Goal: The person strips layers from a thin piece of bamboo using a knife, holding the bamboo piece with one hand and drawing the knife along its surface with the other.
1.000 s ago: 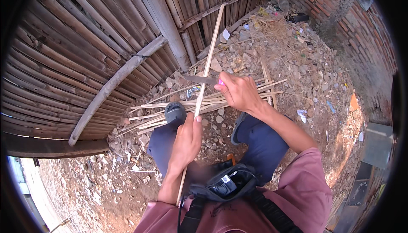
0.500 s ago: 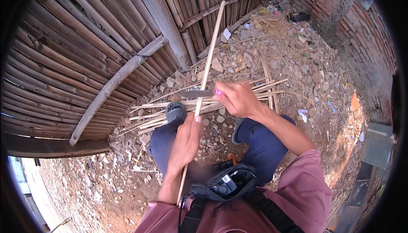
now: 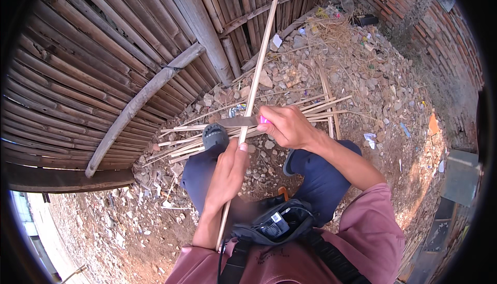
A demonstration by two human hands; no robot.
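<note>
My left hand (image 3: 228, 171) is closed round the lower part of a long, pale bamboo strip (image 3: 257, 71). The strip slants up and away from me, its lower end running along my left forearm. In my right hand (image 3: 286, 126) is a knife (image 3: 239, 122) with a pink handle, mostly covered by my fingers. Its dark blade points left and lies across the strip, a little above my left hand. Behind the blade, a loose pile of similar strips (image 3: 316, 113) rests on the rubble.
A bamboo-slat wall (image 3: 103, 77) rises at the left and ahead, with a brick wall (image 3: 440, 35) at the far right. Stones and litter cover the ground (image 3: 362, 87). An open black pouch (image 3: 274, 225) sits at my waist, and my shoe (image 3: 215, 138) stands beside the pile.
The knife blade has shifted slightly down along the strip, towards my left hand. The strip's far end has tipped a little to the right.
</note>
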